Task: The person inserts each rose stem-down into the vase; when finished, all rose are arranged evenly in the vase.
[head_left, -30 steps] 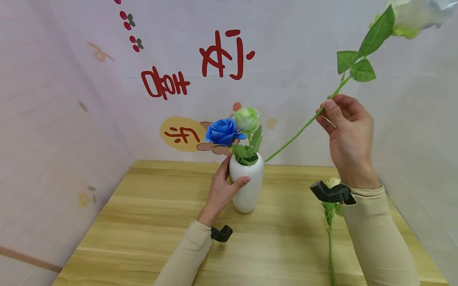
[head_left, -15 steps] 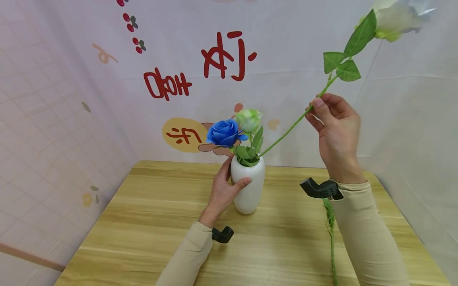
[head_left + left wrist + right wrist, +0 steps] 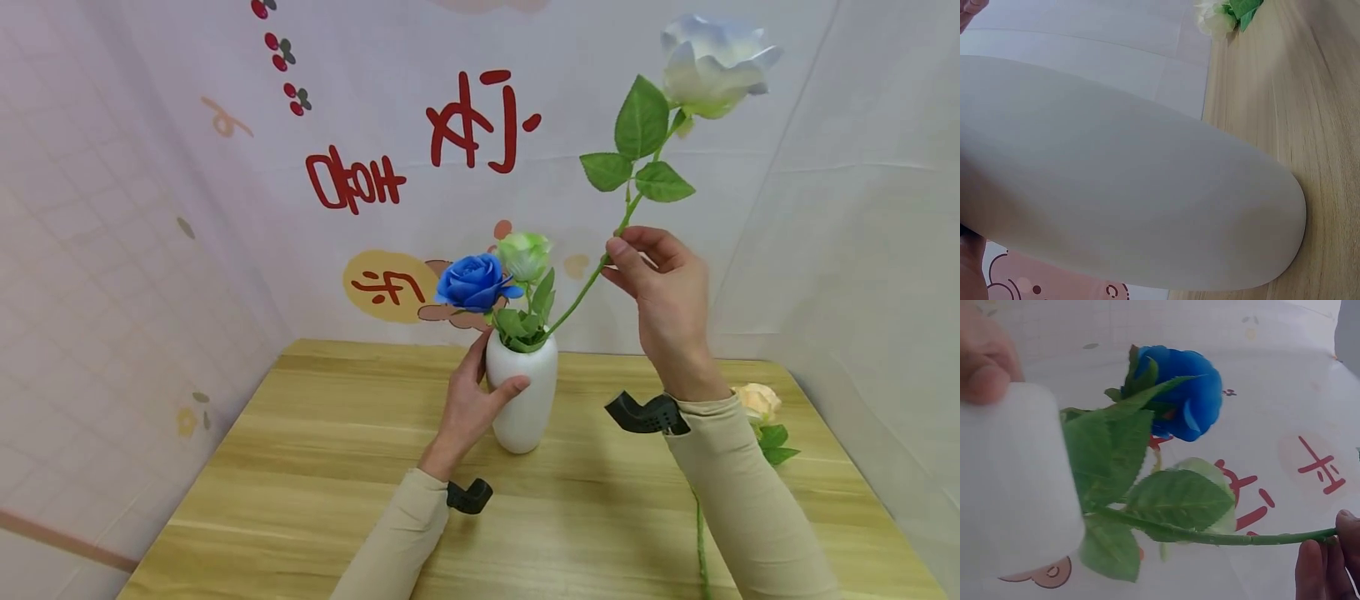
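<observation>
A white vase (image 3: 522, 400) stands upright on the table, and my left hand (image 3: 474, 398) grips its left side with the thumb across the front. In it are a blue rose (image 3: 474, 283) and a pale green rose (image 3: 523, 255), leaves crowding the mouth. My right hand (image 3: 666, 292) pinches the stem of a white rose (image 3: 708, 71) between thumb and fingers. That rose leans up to the right, its lower stem (image 3: 1260, 539) entering the vase mouth in the right wrist view. The vase's base (image 3: 1272, 231) rests on the wood in the left wrist view.
A cream rose (image 3: 759, 402) lies on the table (image 3: 300, 467) at the right, partly hidden behind my right forearm. A pale wall cloth (image 3: 600, 100) with red characters hangs behind the table and along both sides.
My right hand has moved left and down toward the vase. The white rose's stem end has gone from beside the rim into the mouth, and the stem stands steeper. My left hand keeps its hold.
</observation>
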`<state>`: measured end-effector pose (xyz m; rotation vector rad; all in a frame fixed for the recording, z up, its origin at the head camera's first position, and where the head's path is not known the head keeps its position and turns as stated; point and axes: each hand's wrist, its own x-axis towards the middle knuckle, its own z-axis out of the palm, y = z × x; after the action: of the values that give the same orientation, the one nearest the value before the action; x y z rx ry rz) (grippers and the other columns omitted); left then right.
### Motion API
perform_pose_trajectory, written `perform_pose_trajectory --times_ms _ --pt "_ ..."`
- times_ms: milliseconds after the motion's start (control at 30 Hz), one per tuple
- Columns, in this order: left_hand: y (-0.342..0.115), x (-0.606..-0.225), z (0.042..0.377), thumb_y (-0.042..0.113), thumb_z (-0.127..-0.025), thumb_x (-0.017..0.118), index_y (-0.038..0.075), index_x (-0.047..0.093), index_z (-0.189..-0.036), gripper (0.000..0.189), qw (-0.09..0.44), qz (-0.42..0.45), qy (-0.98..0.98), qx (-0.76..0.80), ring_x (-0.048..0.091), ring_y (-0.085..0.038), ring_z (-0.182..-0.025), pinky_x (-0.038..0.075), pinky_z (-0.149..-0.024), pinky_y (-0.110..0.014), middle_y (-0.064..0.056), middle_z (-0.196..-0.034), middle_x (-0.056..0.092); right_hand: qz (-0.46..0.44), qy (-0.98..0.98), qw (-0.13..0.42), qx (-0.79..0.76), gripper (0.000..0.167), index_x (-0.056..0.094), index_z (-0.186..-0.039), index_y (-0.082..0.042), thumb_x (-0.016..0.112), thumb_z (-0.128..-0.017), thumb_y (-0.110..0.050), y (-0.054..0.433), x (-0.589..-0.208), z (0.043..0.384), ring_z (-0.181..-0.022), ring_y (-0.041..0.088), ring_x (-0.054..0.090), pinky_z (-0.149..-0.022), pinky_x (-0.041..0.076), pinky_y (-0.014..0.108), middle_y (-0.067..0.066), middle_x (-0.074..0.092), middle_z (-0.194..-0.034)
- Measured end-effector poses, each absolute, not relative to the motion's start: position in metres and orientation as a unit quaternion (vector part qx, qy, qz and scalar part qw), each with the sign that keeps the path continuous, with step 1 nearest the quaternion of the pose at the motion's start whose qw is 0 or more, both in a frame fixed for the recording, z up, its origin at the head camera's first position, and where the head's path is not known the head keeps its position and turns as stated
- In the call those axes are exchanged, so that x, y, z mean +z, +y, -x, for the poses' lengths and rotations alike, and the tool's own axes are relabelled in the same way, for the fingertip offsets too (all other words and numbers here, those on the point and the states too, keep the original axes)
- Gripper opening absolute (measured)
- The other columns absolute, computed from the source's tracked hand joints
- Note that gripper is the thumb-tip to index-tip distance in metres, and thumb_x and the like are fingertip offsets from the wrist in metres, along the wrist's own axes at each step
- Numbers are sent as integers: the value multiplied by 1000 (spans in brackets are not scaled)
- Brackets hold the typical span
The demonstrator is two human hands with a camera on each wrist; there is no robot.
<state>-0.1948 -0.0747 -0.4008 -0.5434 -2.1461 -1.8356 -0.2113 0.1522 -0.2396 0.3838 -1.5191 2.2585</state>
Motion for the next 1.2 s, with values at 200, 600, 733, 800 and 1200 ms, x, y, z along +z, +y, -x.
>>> perform_pose_trajectory --times_ms 200,600,733,800,1200 --pt "-73 -399 195 68 -84 74 11 37 -160 102 132 190 -741 -631 54 -22 -136 46 -111 -48 -6 -155 50 -145 -576 192 781 20 71 -104 6 81 -90 -6 147 -251 211 -81 20 72 -83 62 33 12 72 -93" --pt "-73 -400 194 65 -86 75 12 38 -160 99 137 186 -744 -627 52 -22 -138 45 -113 -46 -6 -156 49 -139 -606 167 765 21 70 -106 3 80 -93 -11 133 -274 213 -81 17 71 -81 62 32 7 75 -95" --pt "-73 -399 196 63 -87 75 13 38 -160 97 139 188 -742 -628 52 -21 -138 44 -113 -46 -6 -156 49 -134 -621 163 755 24 70 -109 2 79 -94 -14 129 -281 213 -80 16 70 -80 63 32 7 73 -94" --pt "-73 -398 196 62 -87 75 13 38 -160 96 140 188 -743 -627 52 -22 -138 44 -113 -46 -6 -156 49 -131 -624 159 753 23 70 -109 1 78 -95 -14 128 -285 213 -80 16 70 -80 63 31 6 73 -93" --pt "-73 -397 194 66 -85 74 11 38 -160 100 142 183 -745 -625 53 -23 -138 45 -112 -47 -7 -155 50 -124 -620 130 763 26 70 -111 4 74 -99 -18 125 -302 210 -85 17 72 -84 62 33 6 72 -92"
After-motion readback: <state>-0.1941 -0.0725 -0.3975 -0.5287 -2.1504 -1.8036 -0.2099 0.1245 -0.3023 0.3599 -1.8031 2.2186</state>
